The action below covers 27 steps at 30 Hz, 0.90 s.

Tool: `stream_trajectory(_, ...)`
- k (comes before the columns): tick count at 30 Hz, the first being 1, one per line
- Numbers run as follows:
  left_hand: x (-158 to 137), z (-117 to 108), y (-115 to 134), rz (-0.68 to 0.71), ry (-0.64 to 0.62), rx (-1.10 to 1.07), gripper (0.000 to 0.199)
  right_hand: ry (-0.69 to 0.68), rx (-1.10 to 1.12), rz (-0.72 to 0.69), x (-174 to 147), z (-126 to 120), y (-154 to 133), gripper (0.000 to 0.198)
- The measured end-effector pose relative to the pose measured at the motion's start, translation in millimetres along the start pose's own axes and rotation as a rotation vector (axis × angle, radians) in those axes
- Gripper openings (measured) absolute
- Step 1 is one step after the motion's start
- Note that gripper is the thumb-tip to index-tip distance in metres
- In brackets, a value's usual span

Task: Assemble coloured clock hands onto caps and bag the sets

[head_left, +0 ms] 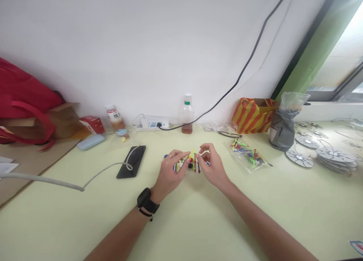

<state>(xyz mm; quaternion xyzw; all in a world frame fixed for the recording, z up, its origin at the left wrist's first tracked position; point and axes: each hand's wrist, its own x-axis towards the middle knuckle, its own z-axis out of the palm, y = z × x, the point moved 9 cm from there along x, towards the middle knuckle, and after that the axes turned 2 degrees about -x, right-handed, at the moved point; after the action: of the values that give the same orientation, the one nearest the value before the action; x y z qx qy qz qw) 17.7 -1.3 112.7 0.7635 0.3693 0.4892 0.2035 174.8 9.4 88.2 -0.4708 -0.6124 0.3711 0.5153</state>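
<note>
Small coloured plastic pieces (194,163) lie in a cluster on the table between my two hands, with green, red, black, white and yellow parts; some have arrow-shaped tips. My left hand (173,170), with a ring and a black watch on the wrist, reaches over the cluster's left side, thumb and forefinger closed together beside a yellow-green piece. On the other side, my right hand (212,164) has its fingers curled and the thumb close to the forefinger, at the upright green and red pieces. Whatever either fingertip pinch holds is too small to make out.
A clear bag of coloured plastic pieces (249,155) lies right of my hands. To the left is a black phone (131,162) under a grey cable (104,174). A bottle (187,115) and power strip (150,124) stand by the wall. Stacked grey discs (336,159) sit far right.
</note>
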Motion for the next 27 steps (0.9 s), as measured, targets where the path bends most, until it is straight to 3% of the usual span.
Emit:
stream_trajectory(3,1,3,-15,-0.112,-0.001,-0.211,0.015,-0.187,0.193,0.191,1,16,11,0.034)
stream_trajectory(6,-1,11,-20,-0.173,-0.06,-0.356,0.015,-0.318,0.299,0.209,-1,25,5,0.027)
stream_trajectory(10,-3,16,-15,-0.172,-0.123,-0.339,0.014,-0.358,0.265,0.179,-2,24,5,0.014)
stream_trajectory(16,-3,18,-3,-0.041,-0.213,-0.203,0.009,-0.448,0.152,0.139,-2,25,10,0.005)
stream_trajectory(23,-4,25,-15,-0.131,-0.277,-0.313,0.007,-0.52,0.1,0.073,-7,29,6,0.004)
stream_trajectory(27,-6,28,-14,-0.176,-0.289,-0.373,0.005,-0.465,-0.006,0.02,-1,23,10,0.003)
